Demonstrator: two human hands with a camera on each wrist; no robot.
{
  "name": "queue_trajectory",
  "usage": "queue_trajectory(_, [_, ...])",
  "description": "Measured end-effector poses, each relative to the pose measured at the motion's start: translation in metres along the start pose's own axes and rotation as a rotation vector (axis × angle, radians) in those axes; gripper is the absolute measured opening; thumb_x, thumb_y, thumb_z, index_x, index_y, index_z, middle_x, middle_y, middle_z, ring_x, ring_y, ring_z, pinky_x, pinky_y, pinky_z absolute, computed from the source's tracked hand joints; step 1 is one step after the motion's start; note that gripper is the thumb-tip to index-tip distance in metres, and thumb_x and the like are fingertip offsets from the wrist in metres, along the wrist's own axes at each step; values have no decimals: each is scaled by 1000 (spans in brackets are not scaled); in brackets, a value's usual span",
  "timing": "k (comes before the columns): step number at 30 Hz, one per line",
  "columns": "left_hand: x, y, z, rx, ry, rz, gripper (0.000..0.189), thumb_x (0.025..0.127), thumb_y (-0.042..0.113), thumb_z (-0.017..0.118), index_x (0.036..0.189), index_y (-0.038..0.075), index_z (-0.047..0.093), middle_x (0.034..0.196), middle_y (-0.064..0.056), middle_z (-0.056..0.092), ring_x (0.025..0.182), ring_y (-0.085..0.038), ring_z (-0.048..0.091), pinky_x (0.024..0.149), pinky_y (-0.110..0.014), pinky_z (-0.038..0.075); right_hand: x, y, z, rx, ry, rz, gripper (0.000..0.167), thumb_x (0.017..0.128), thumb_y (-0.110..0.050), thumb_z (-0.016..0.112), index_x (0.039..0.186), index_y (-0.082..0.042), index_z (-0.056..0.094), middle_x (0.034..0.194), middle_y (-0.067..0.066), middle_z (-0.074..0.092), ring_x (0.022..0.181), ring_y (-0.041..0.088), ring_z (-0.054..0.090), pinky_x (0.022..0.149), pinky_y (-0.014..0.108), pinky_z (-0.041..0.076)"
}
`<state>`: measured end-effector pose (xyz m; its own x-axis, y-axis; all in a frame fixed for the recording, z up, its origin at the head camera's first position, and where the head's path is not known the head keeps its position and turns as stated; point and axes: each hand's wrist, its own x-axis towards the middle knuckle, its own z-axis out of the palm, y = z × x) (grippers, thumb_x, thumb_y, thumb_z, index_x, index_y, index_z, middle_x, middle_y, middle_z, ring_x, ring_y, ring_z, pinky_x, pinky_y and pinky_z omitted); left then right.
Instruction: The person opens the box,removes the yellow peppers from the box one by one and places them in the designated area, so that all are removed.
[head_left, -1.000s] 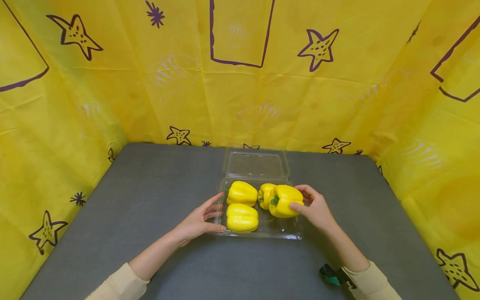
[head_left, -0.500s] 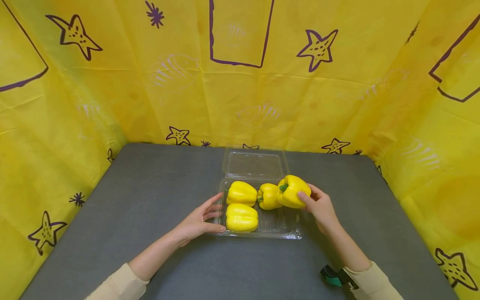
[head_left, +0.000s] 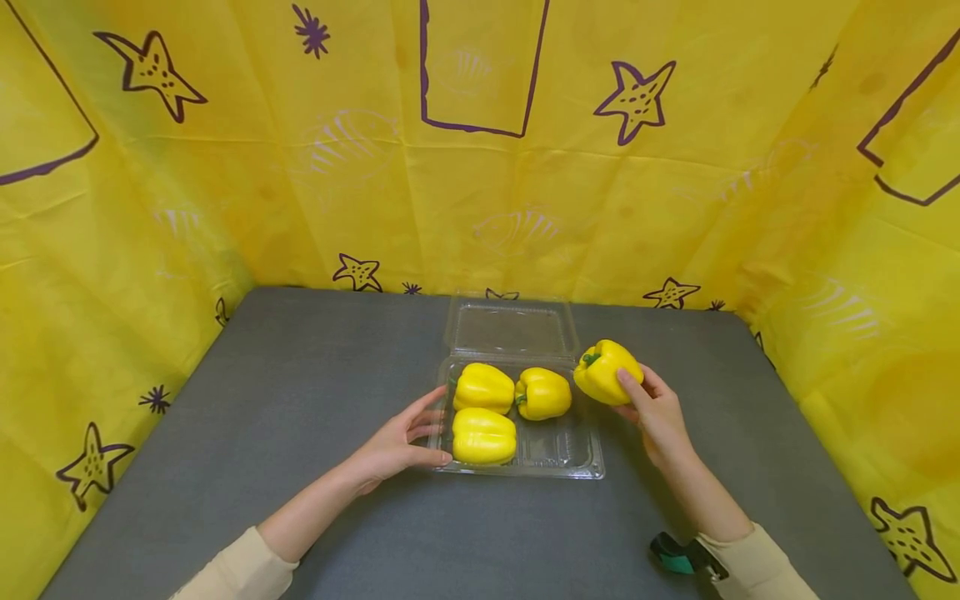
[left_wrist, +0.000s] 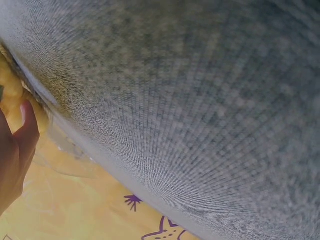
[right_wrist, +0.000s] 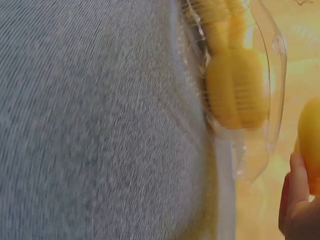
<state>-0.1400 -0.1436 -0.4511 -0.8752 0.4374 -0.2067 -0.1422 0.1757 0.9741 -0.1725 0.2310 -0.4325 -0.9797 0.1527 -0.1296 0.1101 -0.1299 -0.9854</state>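
In the head view a clear plastic clamshell container [head_left: 555, 443] lies on the table. Two yellow bell peppers, a rear one [head_left: 484, 387] and a front one [head_left: 484, 436], fill its left side; a third pepper [head_left: 544, 395] lies at its back right. My left hand [head_left: 393, 444] rests with extended fingers along the container's left edge, thumb at the front corner. My right hand [head_left: 662, 417] grips another yellow bell pepper [head_left: 609, 372] just past the right rim, green stem turned left. In the right wrist view that pepper [right_wrist: 311, 145] shows above the fingers.
The container's clear lid [head_left: 514, 328] lies folded back behind it. A grey cloth [head_left: 360, 342] covers the table, and yellow fabric walls [head_left: 480, 183] with star and fish drawings stand at the back and sides. A black and green strap [head_left: 678, 558] sits at the right wrist.
The right hand has carried its bell pepper from over the container's right half rightward and back, past the rim, uncovering the back right pepper. The left hand has stayed in place.
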Motion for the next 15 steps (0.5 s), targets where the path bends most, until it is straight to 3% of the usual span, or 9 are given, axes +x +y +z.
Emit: queue_trajectory(15, [0,1,0,10,-1,-2,96,80,12,80,156,21,22,147,-22,39,132,-40,41,94,-43,49,12,3,-19,135,56,109,12,94,-30,66,102,-22,65,111,-1,53,92,8,61,78,25,55])
